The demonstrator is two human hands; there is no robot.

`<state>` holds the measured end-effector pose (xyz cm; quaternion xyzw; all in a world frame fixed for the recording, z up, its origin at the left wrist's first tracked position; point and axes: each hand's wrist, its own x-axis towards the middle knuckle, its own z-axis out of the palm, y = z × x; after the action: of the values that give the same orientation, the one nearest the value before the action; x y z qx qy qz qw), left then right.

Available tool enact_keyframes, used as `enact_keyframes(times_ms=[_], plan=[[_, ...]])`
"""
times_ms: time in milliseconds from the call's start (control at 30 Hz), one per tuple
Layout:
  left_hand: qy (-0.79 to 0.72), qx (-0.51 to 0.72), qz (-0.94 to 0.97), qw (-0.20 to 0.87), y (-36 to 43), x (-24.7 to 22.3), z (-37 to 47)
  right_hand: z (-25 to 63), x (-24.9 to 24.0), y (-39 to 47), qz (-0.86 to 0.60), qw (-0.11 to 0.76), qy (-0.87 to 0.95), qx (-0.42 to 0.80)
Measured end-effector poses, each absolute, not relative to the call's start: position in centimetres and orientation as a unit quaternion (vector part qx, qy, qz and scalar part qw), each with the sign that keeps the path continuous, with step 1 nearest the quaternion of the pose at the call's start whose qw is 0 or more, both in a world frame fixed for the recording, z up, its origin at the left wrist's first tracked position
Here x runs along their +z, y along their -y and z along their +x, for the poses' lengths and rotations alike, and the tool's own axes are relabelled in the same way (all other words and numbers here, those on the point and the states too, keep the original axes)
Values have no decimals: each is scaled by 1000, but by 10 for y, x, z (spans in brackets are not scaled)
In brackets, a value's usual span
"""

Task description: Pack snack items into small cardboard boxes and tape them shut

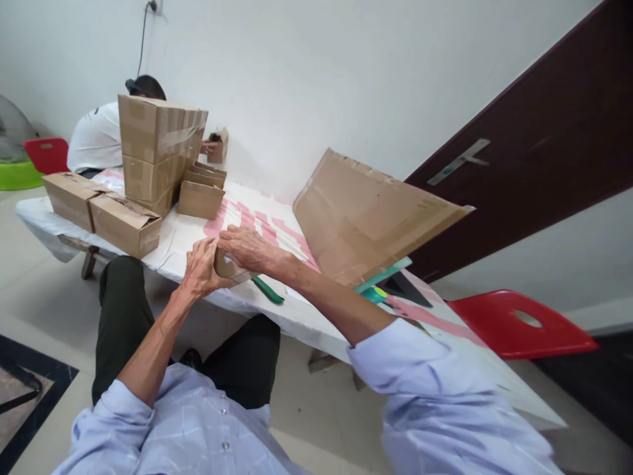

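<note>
A small brown cardboard box is at the near edge of the table, mostly covered by my hands. My left hand wraps round its left side. Across its top and right side lies my right hand, with fingers bent and pressed against it. What the fingertips do at the far side of the box is hidden. Just right of the box is a slim green tool, its kind unclear. Beyond my hands stand small open cardboard boxes.
Stacked taped boxes and two closed boxes fill the table's left part. A large cardboard sheet or open carton leans at the right. Behind the stack sits a person. A red chair stands right, near a dark door.
</note>
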<state>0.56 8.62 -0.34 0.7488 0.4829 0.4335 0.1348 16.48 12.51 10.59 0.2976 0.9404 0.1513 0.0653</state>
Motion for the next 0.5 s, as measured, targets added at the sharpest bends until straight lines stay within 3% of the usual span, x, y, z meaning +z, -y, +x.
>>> enact_keyframes(times_ms=[267,500], plan=[[-480,430,752,136,-86,-2,3,163,98,-127,303,80,-935,167],[-489,414,755,138,-86,-1,4,172,106,-129,257,40,-957,132]])
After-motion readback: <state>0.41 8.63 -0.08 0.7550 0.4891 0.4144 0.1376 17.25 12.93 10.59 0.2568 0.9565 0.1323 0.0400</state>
